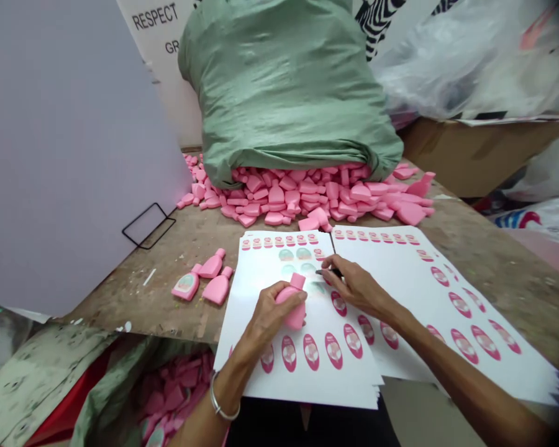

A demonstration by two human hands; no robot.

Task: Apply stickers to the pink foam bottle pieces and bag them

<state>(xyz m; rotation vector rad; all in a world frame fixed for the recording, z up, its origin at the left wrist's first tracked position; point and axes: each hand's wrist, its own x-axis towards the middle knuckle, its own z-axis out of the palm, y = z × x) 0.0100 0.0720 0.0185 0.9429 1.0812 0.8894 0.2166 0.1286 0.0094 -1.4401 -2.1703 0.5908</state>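
Observation:
My left hand (277,310) is wrapped round a small pink bottle (292,305), its cap end pointing up and away from me. Fingers of my right hand (347,279) pinch a thin dark tool (336,272); its exact kind is too small to tell. The tool's tip is over the left sticker sheet (261,273), near pale green round stickers (304,254). Pink oval stickers (311,351) line the lower part of that sheet. Left of it lie two plain pink bottles (217,288) and one with a green label (185,284).
A second stack of sticker sheets (400,261) lies to the right. Behind, a green sack (289,93) spills a heap of pink bottles (307,192). A black wire frame (149,226) stands by the left panel. An open bag of bottles (177,385) sits below the table edge.

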